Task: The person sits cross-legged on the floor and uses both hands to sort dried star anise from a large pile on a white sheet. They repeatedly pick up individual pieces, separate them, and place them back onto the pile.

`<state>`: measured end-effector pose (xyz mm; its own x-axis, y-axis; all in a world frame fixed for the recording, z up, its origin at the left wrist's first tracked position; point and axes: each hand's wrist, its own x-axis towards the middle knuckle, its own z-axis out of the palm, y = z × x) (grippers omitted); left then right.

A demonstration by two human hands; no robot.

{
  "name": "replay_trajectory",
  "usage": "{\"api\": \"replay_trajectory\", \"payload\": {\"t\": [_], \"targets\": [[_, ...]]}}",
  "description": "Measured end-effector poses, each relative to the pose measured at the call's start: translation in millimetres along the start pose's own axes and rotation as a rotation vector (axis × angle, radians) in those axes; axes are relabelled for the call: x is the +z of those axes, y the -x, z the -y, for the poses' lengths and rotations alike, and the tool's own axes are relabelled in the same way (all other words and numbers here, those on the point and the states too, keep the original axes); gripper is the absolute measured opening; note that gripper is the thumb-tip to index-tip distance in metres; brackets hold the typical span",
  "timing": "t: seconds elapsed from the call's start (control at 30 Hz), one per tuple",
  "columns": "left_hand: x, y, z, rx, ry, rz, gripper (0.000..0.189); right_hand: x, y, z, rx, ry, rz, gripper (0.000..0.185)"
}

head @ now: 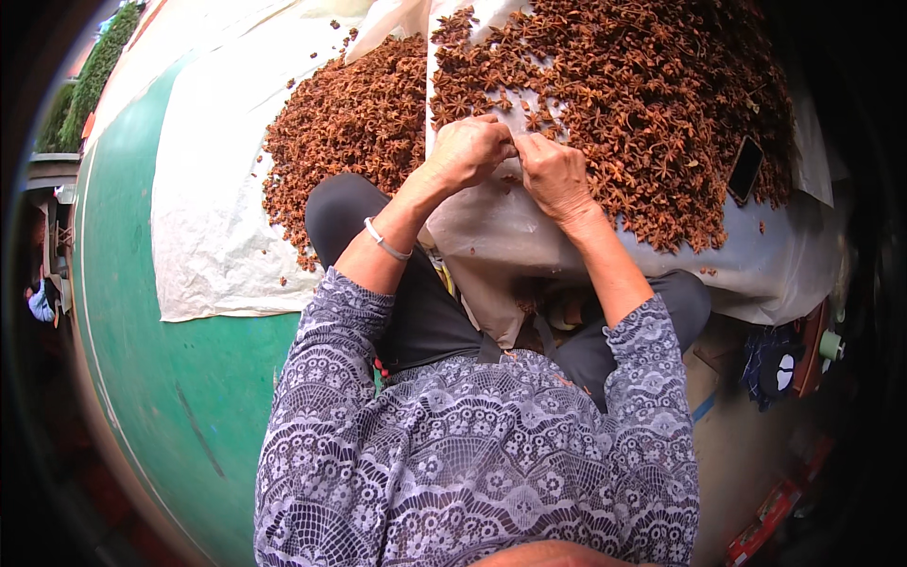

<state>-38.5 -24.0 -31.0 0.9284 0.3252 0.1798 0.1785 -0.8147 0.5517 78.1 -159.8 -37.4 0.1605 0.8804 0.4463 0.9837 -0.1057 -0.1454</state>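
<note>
My left hand point(473, 150) and my right hand point(554, 170) meet fingertip to fingertip over a plastic-covered surface. Their fingers are bent inward and pinched together; whatever may be between them is too small and hidden to tell. A large heap of star anise point(659, 120) spreads beyond and to the right of my right hand, with a few loose pieces just past my fingertips. Left of my left wrist, a second heap of star anise point(354, 113) lies lower, on a white sheet point(205, 212).
A smartphone point(745, 170) lies at the right edge of the large heap. Clear plastic sheeting point(772, 248) hangs over the near edge. At the far right are a green cup point(831, 345) and dark cloth point(762, 368). Green floor point(156, 383) extends on the left; a person point(41, 301) is far off.
</note>
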Motion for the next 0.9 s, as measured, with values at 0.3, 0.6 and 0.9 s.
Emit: {"api": "replay_trajectory", "payload": {"t": [0.3, 0.6, 0.9], "targets": [[-16.0, -23.3, -12.9, -0.440, 0.996, -0.029, 0.024, -35.7, -33.1, -0.4, 0.108, -0.364, -0.203, 0.013], [-28.7, -43.1, 1.5, -0.313, -0.166, -0.265, 0.040, -72.5, 16.0, 7.8, 0.119, -0.549, 0.703, 0.026], [20.8, -66.2, 3.6, 0.125, -0.029, -0.124, 0.048, 18.3, -31.7, -74.2, 0.263, 0.030, 0.139, 0.016]]}}
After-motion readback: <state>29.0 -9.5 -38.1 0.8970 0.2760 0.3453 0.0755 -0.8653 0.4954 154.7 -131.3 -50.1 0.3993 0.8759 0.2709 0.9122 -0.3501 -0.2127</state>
